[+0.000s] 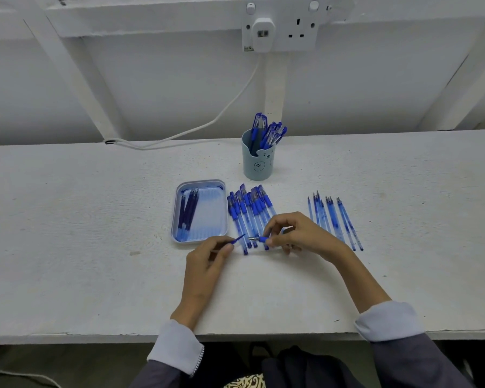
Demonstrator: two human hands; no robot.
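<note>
The right hand (300, 233) is pinching a pen (261, 238) between thumb and curled fingers, holding it level just above the tabletop (95, 247) with its metal tip pointing left. The left hand (207, 259) is gripping a thin blue piece (238, 238) in curled fingertips and aiming it at that tip. The two ends are nearly meeting but not touching, probably so the piece can go onto the pen or come off it; I cannot tell which.

Both hands are working over the near end of a pile of pens (249, 211) lying mid-tabletop, so stock is within reach. A tray (177, 214) is sitting just left of the pile, holding dark refills (189, 211). A row of paler refills (333, 219) is lying to the right, apparently sorted apart. A cup (256, 166) of capped pens (266, 130) is standing toward the far edge.
</note>
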